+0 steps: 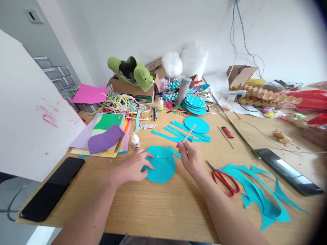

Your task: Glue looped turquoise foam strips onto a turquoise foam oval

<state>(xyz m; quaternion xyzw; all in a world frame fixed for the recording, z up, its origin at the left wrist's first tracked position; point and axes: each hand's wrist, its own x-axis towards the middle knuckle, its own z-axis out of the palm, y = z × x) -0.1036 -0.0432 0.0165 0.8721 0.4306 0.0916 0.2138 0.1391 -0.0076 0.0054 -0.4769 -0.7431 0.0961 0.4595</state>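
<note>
A blue felt circle [160, 170] lies flat on the table, with a few small whitish spots near its middle. My left hand [136, 165] rests on its left edge, fingers spread. My right hand [189, 154] is closed around a thin pale stick [189, 132], whose lower end points at the circle's right edge. A short blue strip [173, 152] pokes out beside that edge. Behind my left hand stands a small white bottle [135, 141]. Further back are another blue circle [196, 125] and several blue strips [166, 136].
Red-handled scissors [224, 180] and blue scraps [265, 200] lie at the right, near a dark phone [288, 170]. Another phone [52, 189] is at the left edge, below stacked coloured sheets [106, 136]. A lighter [227, 132], a grey flask [183, 91] and boxes sit behind.
</note>
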